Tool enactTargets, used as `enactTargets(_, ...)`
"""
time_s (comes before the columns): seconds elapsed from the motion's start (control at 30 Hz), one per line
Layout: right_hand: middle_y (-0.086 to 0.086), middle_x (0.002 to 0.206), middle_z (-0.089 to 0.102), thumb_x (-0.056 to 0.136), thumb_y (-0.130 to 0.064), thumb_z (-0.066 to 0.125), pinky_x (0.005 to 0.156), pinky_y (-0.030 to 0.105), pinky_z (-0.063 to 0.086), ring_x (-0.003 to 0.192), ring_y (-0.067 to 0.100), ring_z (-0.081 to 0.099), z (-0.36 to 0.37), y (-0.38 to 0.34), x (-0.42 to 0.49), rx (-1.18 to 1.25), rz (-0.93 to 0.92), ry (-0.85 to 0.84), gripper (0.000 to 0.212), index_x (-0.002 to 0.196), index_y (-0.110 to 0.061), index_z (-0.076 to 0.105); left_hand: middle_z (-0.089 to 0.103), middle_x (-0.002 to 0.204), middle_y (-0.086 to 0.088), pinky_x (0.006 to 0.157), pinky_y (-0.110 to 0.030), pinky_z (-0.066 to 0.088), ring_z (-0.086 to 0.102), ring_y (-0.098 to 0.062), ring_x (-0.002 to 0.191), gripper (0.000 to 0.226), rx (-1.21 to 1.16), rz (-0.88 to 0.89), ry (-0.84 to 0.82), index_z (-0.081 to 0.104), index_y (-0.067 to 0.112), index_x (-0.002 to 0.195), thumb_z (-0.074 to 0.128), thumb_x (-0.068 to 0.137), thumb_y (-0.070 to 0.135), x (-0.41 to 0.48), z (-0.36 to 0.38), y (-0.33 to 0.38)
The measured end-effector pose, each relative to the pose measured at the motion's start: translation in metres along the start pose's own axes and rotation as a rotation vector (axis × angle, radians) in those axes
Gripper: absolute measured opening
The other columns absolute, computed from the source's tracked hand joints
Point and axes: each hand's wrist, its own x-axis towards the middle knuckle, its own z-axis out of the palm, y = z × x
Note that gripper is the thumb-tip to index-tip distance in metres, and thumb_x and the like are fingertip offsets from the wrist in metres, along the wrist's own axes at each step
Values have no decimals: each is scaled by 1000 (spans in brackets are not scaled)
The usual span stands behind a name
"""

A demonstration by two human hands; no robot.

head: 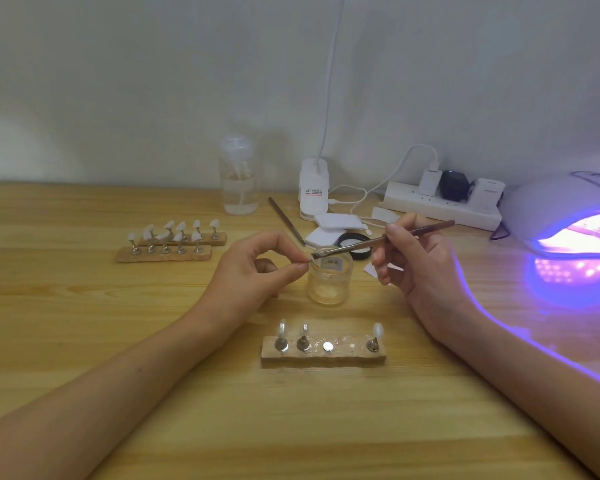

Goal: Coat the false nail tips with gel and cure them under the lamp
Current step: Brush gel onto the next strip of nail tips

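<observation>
two hands meet over the open gel jar (329, 282) mid-bench (84, 306), with bare wood wide in front and to the left. left hand (257, 268) pinches a small piece (310, 260), too small to tell what. right hand (416, 261) grips the brush (378, 240), bristles at that pinch. three pale nail tips (378, 330) stand on the near block (326, 356), with the lit lamp (568, 216) far right.

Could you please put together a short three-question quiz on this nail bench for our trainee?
1. True or false: the lamp is off.
2. The brush is held by: A the left hand, B the right hand, C neither.
3. How many stands sit on the near holder block?
Key: 1 false, it glows violet. 2 B; the left hand pinches a small piece. 3 Three.
</observation>
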Motion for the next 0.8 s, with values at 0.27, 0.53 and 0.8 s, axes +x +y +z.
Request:
enactTargets(0.27,4,64,63,91,-28,64,50,21,48,56,14,58,0,-1,0,6,-7,-15,21,70,-28,60,71,89,8,53,-18,46,50,-11,54,14,10,-5,-5,69,23,77,76,84,13,1,-1,-2)
enactTargets(0.53,4,64,63,90,-31,65,51,21,48,56,14,58,-1,-1,0,14,-5,-8,18,75,-24,59,70,89,-4,52,-19,45,49,-13,54,14,9,-8,-5,68,24,76,76,83,14,2,-1,-4)
enactTargets(0.8,4,63,62,92,-27,63,49,21,47,55,14,57,-1,0,1,23,-7,21,20,73,-24,58,70,88,8,53,-18,45,49,-10,54,18,12,-6,-10,68,28,75,76,83,14,2,-1,-5)
